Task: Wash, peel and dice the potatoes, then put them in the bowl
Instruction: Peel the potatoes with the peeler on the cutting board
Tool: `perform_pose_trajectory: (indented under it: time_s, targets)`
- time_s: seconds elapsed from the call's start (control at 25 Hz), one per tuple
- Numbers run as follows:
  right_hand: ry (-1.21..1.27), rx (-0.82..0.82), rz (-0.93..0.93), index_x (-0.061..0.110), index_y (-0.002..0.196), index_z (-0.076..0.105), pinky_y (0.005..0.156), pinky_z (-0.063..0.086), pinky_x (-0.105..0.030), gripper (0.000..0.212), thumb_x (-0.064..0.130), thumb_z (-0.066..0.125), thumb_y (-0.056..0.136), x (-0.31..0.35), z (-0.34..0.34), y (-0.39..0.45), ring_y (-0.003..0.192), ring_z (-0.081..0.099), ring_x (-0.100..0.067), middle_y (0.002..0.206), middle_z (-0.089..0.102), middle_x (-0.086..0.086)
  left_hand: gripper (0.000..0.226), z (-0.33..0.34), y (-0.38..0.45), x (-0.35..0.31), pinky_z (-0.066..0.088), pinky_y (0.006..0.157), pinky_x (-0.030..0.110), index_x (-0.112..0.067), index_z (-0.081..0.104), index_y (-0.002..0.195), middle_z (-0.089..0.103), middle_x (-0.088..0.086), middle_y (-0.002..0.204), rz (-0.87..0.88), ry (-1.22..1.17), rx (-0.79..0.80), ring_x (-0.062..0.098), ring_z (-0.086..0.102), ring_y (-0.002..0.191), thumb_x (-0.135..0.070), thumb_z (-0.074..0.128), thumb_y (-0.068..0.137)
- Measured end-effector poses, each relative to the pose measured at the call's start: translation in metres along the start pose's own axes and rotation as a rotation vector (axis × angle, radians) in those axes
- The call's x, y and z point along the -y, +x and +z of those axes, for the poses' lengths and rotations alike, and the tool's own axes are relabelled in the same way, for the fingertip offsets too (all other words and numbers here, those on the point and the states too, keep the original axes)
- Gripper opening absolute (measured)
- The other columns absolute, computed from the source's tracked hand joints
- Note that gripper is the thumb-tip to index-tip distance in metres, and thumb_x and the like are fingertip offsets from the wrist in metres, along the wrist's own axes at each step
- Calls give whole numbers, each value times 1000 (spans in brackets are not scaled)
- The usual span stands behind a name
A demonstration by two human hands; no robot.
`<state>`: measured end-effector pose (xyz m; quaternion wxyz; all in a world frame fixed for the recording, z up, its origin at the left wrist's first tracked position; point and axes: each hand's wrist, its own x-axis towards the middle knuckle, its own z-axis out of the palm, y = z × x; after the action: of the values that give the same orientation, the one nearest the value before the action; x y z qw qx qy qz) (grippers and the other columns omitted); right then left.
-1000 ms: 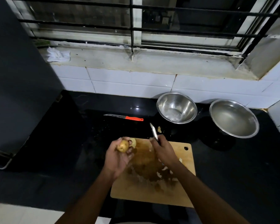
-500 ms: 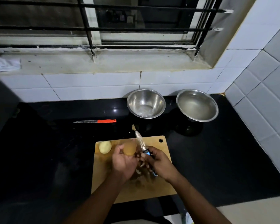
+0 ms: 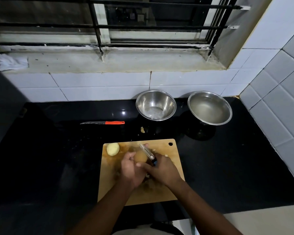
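Observation:
Over the wooden cutting board (image 3: 173, 192), my left hand (image 3: 131, 172) grips a brown, unpeeled potato (image 3: 140, 156). My right hand (image 3: 161, 170) holds a peeler (image 3: 147, 152) whose blade lies against the potato's right side. A pale peeled potato (image 3: 112, 149) sits at the board's far left corner. Peel scraps lie on the board under my hands. Two steel bowls stand behind the board: the nearer-left bowl (image 3: 156, 105) and the right bowl (image 3: 210, 107), which seems to hold water.
A knife with an orange handle (image 3: 103, 122) lies on the black counter left of the bowls. A small scrap (image 3: 143, 129) lies between board and bowl. White tiled walls close the back and right. A crumpled cloth (image 3: 10, 61) lies on the window sill.
The view has swung to the right. The peeled potato now lies on the board's corner. My right hand has brought the peeler down from above the board onto the potato in my left hand.

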<state>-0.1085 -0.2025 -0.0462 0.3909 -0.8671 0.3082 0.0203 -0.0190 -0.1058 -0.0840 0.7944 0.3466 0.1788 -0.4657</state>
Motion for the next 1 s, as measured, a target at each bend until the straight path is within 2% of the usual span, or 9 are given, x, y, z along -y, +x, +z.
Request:
perform_pose_trajectory:
  time_s: [0.08,0.2,0.32,0.56,0.72,0.8,0.84,0.92,1.0]
  targets:
    - [-100,-33,4,27,116,61,67,47,-30,78,87,58,65,1,4,-1,94,66,-20,98,70,2,59,1,-3,4,33,111,42,1,59,133,60,22,123,-25,-31,11,35,57,110,-31,35,89]
    - [-149,-52,-5,22,117,59,69,44,-30,81,87,52,70,3,9,-6,99,65,-22,105,70,-1,57,2,-5,8,36,109,43,3,66,122,65,23,116,-27,-27,-20,36,59,109,-31,35,88]
    - [-170,-73,-12,18,117,59,75,51,-33,83,88,42,76,3,15,-10,99,65,-22,105,70,-3,51,6,-8,9,43,105,40,3,65,115,67,21,106,-11,-23,-66,34,61,104,-31,34,93]
    - [-223,-60,-7,18,111,58,76,50,-34,75,83,33,84,8,20,-19,93,65,-24,101,69,-5,42,7,-9,12,57,63,26,-1,64,97,67,13,78,8,-24,-164,24,69,68,-29,33,98]
    - [-300,-44,-24,16,112,58,80,46,-36,69,74,26,93,14,21,-25,95,63,-26,103,68,-7,39,12,-13,8,41,34,11,-3,62,98,57,10,82,-9,-69,-201,9,54,35,-27,31,102]
    - [-347,-53,-42,18,112,57,80,44,-35,60,66,24,99,17,25,-26,93,64,-24,102,68,-6,42,11,-11,9,41,36,13,-7,64,99,60,6,78,-12,-30,-228,7,52,36,-34,32,103]
    - [-369,-61,-53,19,112,56,77,42,-34,54,61,25,101,19,27,-27,92,64,-24,101,69,-5,47,10,-10,10,47,43,18,-9,66,101,65,6,76,-8,20,-248,11,58,46,-40,31,104]
    - [-366,-72,-57,18,111,56,72,39,-33,45,53,28,103,20,30,-30,91,65,-24,101,70,-4,57,10,-10,12,52,66,31,-6,67,112,72,12,90,15,98,-271,24,67,78,-46,27,104]
    - [-348,-72,-53,18,111,58,73,41,-33,45,54,31,102,22,29,-30,92,65,-25,101,70,-5,59,10,-10,12,53,83,38,-5,65,120,69,18,110,24,99,-253,31,65,94,-47,27,104]
